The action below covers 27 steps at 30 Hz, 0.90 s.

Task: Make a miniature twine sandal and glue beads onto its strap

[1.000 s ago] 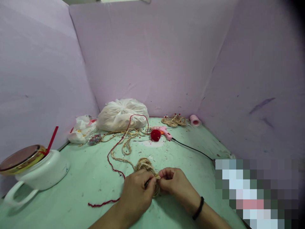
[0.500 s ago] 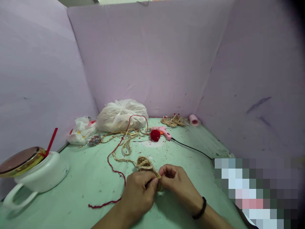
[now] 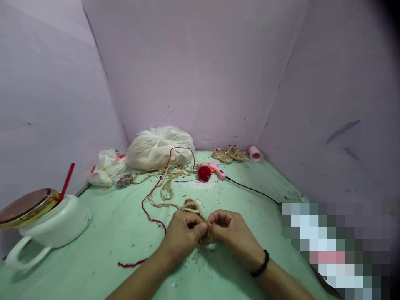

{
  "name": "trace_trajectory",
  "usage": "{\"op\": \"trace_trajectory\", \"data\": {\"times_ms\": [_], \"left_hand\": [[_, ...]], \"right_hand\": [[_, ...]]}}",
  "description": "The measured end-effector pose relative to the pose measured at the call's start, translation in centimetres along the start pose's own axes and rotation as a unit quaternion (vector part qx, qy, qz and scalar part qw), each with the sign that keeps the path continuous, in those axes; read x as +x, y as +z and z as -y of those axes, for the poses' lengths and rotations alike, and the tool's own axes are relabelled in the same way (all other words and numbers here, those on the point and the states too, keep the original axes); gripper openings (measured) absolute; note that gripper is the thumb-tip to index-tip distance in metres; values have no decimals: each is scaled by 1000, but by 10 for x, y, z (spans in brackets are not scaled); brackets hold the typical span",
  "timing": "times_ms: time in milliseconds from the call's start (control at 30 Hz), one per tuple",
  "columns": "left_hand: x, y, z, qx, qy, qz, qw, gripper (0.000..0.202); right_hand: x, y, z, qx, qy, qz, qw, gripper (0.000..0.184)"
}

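Twine (image 3: 191, 206) at lower centre, between both hands
Left hand (image 3: 185, 233) has its grip pinched on the edge; right hand (image 3: 230, 229) seemingly likewise, partly hidden. Probably light, soft, rough; best held by the rim.

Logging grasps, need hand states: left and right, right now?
Left hand: closed, pinching the coiled twine piece.
Right hand: closed, pinching at its edge; exact grip partly hidden.

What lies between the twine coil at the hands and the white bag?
In the head view, loose twine loops lie there on the green table, with red yarn nearby.
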<state>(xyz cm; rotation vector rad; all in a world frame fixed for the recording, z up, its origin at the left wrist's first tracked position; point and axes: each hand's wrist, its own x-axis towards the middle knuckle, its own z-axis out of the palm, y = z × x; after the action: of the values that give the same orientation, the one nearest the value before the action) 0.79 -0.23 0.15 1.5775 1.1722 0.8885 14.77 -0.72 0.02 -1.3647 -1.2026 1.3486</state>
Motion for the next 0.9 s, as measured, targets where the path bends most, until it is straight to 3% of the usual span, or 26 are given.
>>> {"op": "trace_trajectory", "data": {"times_ms": [133, 333, 533, 767, 900], "left_hand": [[3, -3, -3, -62, -62, -8, 996, 14], [4, -6, -10, -105, -174, -11, 979, 19], [-1, -2, -19, -155, -185, -47, 969, 23], [-2, 0, -22, -253, -188, -14, 949, 16], [-2, 1, -23, -278, -187, -11, 942, 21]], "right_hand": [[-2, 2, -3, -5, -30, 13, 999, 5], [-9, 9, 0, 96, -72, 98, 988, 14], [-17, 13, 5, 88, -125, 70, 986, 23], [-17, 11, 0, 2, -192, 65, 979, 18], [-17, 10, 4, 15, -198, 61, 978, 17]]}}
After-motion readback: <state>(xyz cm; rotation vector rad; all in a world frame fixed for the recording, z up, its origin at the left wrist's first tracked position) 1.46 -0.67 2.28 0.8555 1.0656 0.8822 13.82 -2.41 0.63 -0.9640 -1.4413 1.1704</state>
